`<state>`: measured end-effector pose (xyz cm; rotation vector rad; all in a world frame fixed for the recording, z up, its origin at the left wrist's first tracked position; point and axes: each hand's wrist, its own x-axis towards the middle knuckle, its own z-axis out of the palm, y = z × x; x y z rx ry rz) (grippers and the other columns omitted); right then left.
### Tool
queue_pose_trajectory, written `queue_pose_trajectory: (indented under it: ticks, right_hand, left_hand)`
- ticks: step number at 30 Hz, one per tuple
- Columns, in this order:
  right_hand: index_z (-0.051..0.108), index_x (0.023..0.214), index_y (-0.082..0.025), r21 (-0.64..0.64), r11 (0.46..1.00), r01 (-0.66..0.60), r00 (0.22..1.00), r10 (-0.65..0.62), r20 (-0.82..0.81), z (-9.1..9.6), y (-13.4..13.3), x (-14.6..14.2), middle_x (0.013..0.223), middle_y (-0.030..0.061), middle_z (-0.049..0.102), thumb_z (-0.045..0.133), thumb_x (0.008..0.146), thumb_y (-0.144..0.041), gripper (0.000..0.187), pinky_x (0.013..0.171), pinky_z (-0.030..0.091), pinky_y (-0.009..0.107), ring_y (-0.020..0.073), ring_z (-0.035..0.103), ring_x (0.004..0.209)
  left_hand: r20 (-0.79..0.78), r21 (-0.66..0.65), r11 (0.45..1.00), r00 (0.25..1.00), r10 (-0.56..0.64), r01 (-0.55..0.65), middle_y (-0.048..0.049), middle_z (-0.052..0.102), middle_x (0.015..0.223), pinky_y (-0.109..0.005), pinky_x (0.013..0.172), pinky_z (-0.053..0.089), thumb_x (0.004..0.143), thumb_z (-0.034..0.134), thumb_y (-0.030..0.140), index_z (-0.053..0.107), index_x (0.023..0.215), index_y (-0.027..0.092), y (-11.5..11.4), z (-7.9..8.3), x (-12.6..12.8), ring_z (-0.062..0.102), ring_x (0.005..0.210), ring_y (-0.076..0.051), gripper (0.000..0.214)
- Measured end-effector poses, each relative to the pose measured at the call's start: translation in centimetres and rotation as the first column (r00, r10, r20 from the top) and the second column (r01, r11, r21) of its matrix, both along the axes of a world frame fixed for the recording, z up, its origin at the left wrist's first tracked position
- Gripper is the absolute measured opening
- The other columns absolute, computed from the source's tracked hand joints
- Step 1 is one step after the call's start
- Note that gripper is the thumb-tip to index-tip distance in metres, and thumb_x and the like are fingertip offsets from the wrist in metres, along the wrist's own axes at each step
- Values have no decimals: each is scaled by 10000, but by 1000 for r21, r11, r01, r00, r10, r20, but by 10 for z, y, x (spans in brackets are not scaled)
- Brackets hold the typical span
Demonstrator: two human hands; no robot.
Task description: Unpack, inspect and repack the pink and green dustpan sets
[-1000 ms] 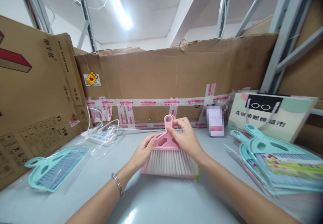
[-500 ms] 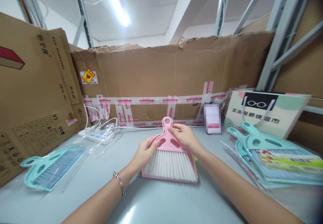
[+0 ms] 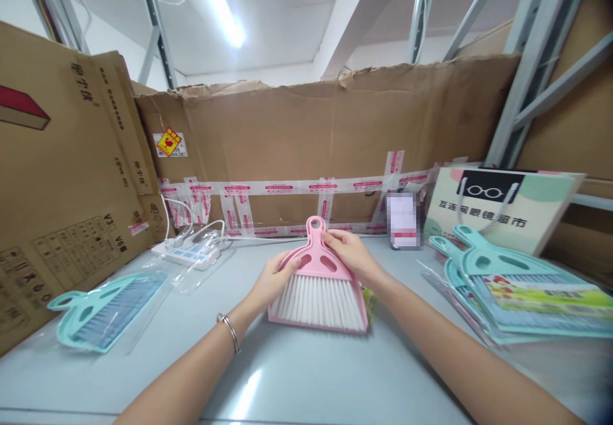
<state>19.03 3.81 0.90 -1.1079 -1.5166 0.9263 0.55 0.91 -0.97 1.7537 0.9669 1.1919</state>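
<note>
A pink hand brush (image 3: 316, 265) with white bristles lies nested in a pink dustpan (image 3: 272, 315), handles pointing away from me. My left hand (image 3: 275, 281) grips the left side of the set, its thumb on the brush's shoulder by an oval hole. My right hand (image 3: 349, 253) holds the set at the right of the handle, thumb near the handle's base and fingers behind. Both hands' underside fingers are partly hidden. A green and yellow label (image 3: 368, 304) peeks out behind the dustpan's right edge.
At left lies a wrapped turquoise brush-and-dustpan set (image 3: 110, 313); several more are stacked (image 3: 522, 278) at right. A power strip (image 3: 191, 253), a phone (image 3: 403, 221) and a paper bag (image 3: 502, 205) stand farther back. Cardboard boxes (image 3: 287, 131) wall the grey table (image 3: 306, 380).
The pink set has tipped slightly, its bristle end now a little higher in view. Both hands keep their hold on it. The whole view has shifted slightly.
</note>
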Motion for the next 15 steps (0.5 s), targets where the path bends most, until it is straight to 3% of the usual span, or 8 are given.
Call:
queue_pose_trajectory:
  ticks: [2,4,9,12,15]
  right_hand:
    - [610,934,-174,8,999,48,998,-48,45,-3,8,14,925,75,683,452,769,-542,432,721,487,297,182,628,842]
    - [611,909,-184,6,994,112,988,-112,104,-8,16,34,949,79,671,515,747,-508,375,748,473,303,184,613,870]
    - [577,577,-193,-55,967,247,913,-214,347,-33,22,80,633,28,608,791,446,-327,284,669,456,317,194,577,674]
    - [513,500,-205,-76,944,321,858,-256,446,-44,17,94,524,-21,520,826,308,-269,373,603,440,312,185,543,598]
    - [484,451,-200,-106,934,342,828,-246,503,-51,13,99,447,-46,478,828,262,-241,394,560,417,299,172,524,541]
  left_hand:
    - [13,6,1000,999,30,-30,-69,664,1042,-325,875,420,794,539,407,637,1018,161,3,0,-5,581,985,-217,347]
    - [23,24,997,997,75,-76,-69,668,1014,-317,855,419,780,554,411,642,1003,155,6,1,-11,581,962,-215,350]
    - [55,47,987,987,152,-155,-56,681,904,-284,780,413,740,596,418,670,915,154,12,4,-27,586,862,-197,325]
    - [59,45,985,984,166,-169,-53,680,849,-278,747,406,721,616,416,680,870,147,14,5,-28,582,816,-192,315]
    - [65,35,984,983,171,-173,-54,683,824,-281,738,405,697,635,418,687,852,140,15,3,-23,580,799,-195,322]
